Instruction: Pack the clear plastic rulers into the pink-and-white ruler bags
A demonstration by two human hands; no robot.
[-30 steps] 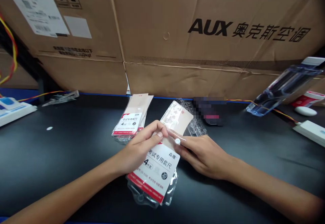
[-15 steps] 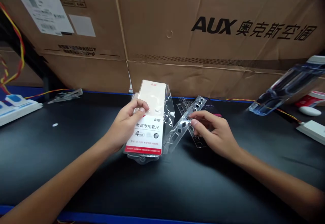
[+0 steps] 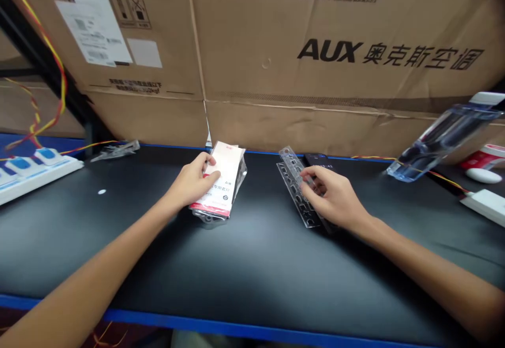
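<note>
1. Packaged ruler set [image 3: 226,166], a white-and-red card in clear plastic, sits on the black workbench [image 3: 252,269].
2. Left hand [image 3: 191,182] grips it, fingers closed over its edge.
3. Clear plastic stencil ruler [image 3: 290,190] lies well right of the packet, under right hand [image 3: 335,198], whose bent fingers pinch it.
4. AUX cardboard carton [image 3: 315,74] stands behind the bench; white power strip [image 3: 39,169] sits far left.

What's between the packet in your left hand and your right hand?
Head view: black desk, then clear plastic rulers touching the right hand; the left hand holds the packet.
</note>
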